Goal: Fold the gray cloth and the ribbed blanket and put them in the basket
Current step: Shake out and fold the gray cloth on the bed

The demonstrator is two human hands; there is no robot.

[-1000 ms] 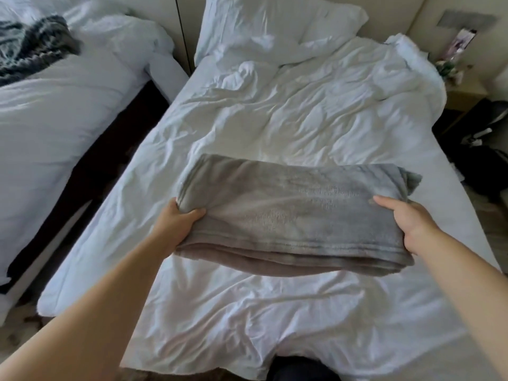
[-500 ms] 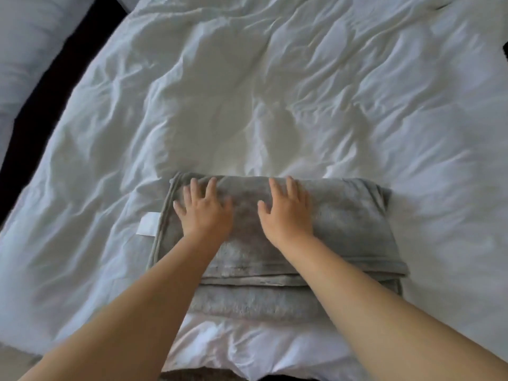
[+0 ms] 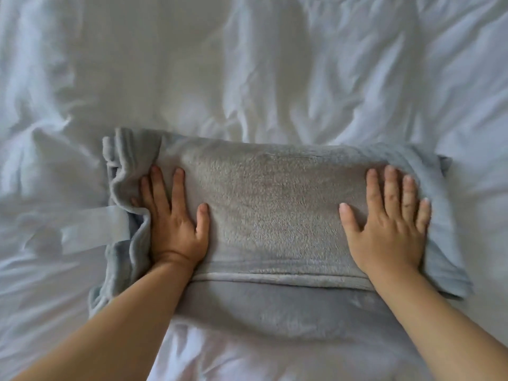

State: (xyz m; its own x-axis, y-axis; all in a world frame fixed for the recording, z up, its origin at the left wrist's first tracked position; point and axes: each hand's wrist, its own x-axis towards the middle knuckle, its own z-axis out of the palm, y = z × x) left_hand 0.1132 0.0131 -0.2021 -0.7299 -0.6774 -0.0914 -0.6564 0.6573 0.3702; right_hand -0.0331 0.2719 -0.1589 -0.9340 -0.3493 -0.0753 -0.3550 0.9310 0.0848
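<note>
Gray folded fleece cloth [image 3: 275,215] is pressed under flat-fingered left grip [image 3: 176,229] and right grip [image 3: 390,232]. Bunched left edge could be unfolded on lifting.

Single head-worn view, close and steeply downward over the bedsheet [image 3: 247,64], no second view.

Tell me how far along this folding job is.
Done: gray cloth lies folded in layers on the white bedding. In hand: left hand and right hand press flat on its ends. Left: basketing it, plus the ribbed blanket; neither basket nor blanket is in view.
</note>
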